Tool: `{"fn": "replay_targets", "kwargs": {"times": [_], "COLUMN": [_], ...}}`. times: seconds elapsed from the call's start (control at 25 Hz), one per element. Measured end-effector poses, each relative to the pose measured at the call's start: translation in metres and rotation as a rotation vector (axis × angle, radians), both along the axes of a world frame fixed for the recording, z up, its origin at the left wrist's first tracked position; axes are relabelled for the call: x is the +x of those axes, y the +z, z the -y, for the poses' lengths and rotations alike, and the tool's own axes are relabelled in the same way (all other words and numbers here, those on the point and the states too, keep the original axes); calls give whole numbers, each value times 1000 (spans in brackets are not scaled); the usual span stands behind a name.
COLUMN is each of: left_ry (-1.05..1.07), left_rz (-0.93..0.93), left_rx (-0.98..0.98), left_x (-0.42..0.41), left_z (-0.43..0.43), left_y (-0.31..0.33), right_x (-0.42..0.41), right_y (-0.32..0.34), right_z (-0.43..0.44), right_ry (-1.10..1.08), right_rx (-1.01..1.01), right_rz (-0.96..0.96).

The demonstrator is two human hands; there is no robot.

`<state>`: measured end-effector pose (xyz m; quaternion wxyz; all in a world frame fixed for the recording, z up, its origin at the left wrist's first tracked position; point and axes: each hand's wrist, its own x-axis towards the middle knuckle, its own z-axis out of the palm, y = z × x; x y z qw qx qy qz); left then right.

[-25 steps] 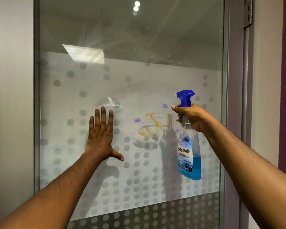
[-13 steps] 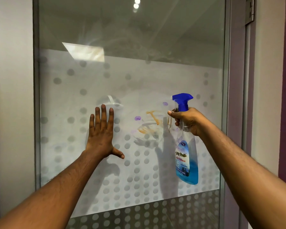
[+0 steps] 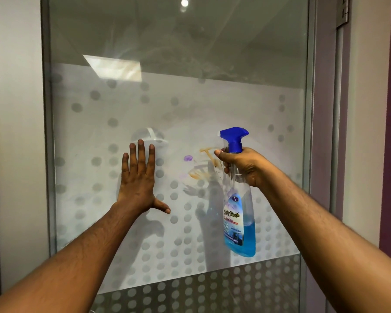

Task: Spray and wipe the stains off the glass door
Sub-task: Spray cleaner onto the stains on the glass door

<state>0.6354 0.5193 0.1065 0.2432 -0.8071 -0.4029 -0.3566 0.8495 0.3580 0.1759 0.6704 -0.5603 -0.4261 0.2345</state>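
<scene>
A frosted, dotted glass door (image 3: 212, 105) in a grey metal frame (image 3: 46, 132) filled the view, with orange and purple stains (image 3: 203, 164) smeared near its middle. The left hand (image 3: 137, 179) pressed flat against the glass, fingers straight and spread, left of the stains. The right hand (image 3: 244, 164) gripped the neck of a blue-capped spray bottle (image 3: 239, 213), upright just right of the stains.

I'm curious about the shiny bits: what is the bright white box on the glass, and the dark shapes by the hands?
Head view: the white rectangle looks like a light panel's reflection on the frosted, dotted glass door; round glare spots shine at the top; the grey shapes are shadows of the flat left hand and the clear spray bottle with blue trigger in the right hand.
</scene>
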Motion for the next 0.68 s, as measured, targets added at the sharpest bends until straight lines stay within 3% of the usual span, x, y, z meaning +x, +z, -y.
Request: {"fn": "replay_targets", "kwargs": {"times": [0.24, 0.48, 0.68], "left_ry": [-10, -13, -16], "left_rz": [2, 1, 1], "left_rx": [-5, -24, -23], "left_x": [0, -1, 0], "left_z": [1, 2, 3], "left_y": [0, 1, 1], "right_x": [-18, -16, 1], "right_y": [3, -4, -14], "right_z": [-14, -12, 2], "right_ry": [-184, -83, -120], "right_rx": [-22, -30, 17], "right_rz": [87, 100, -5]}}
